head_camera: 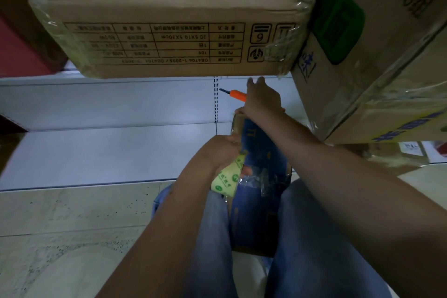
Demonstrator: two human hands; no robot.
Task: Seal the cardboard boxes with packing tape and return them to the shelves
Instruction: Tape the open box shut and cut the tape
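Cardboard boxes, three: one blue box [261, 176] upright between the knees; one brown box [169, 19] and one green-printed box [375, 55] overhead, taped. Tape roll [226, 180], one, gripped by left hand [217, 152] against the blue box. Right hand [261, 101] presses its top, fingers straight. Orange cutter [235, 94], one, behind; white shelf [96, 147] beyond.

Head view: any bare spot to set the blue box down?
Bare: white lower shelf left of the left hand, under the large brown cardboard box. Crowded: right side, tilted taped carton; orange-handled cutter by the right hand.
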